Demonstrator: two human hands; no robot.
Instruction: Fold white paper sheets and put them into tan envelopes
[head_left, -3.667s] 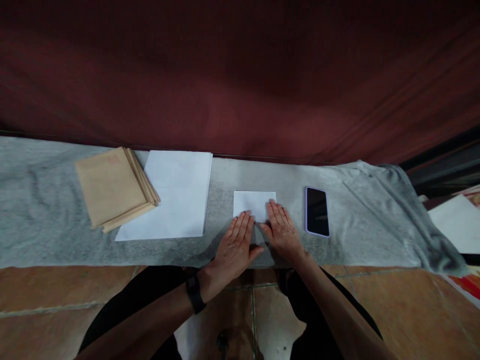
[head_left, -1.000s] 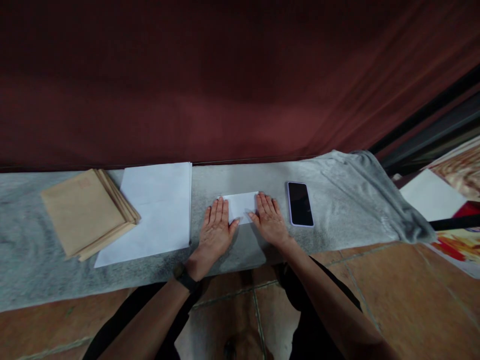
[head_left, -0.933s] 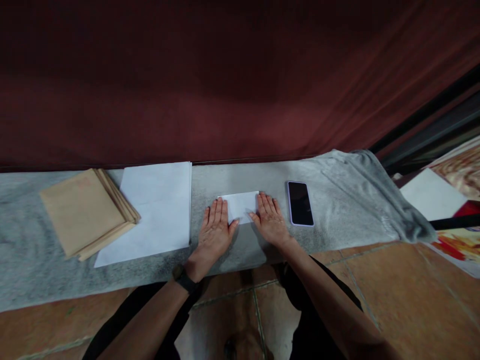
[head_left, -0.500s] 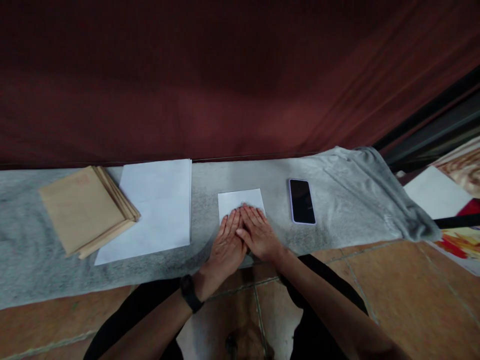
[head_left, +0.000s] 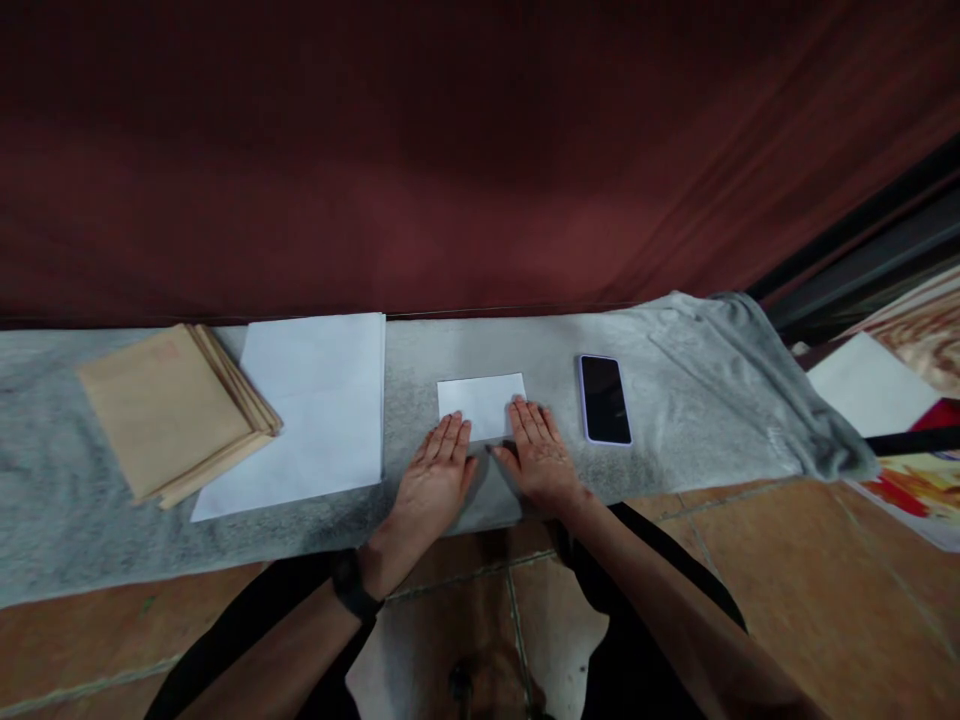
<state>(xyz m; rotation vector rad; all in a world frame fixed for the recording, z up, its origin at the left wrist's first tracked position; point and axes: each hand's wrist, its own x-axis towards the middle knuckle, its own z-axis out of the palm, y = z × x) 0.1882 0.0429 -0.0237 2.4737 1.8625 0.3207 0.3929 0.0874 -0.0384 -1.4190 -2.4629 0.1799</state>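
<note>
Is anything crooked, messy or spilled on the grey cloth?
A little messy, yes. The stack of brown paper envelopes sits crooked and fanned out, overlapping the large white paper sheets. The grey cloth is rumpled at its right end. The small white paper rectangle lies flat, and I see nothing spilled.

- The envelopes (head_left: 161,415) lie at the left of the cloth (head_left: 705,410), partly on the paper stack (head_left: 330,400).
- The small sheet (head_left: 482,398) lies on the cloth, between the paper stack on its left and the phone (head_left: 605,400) on its right.
- The curtain (head_left: 375,200) hangs behind the cloth; the floor (head_left: 817,580) is before it.
- Past the cloth's right end lies a loose sheet (head_left: 870,385).
</note>
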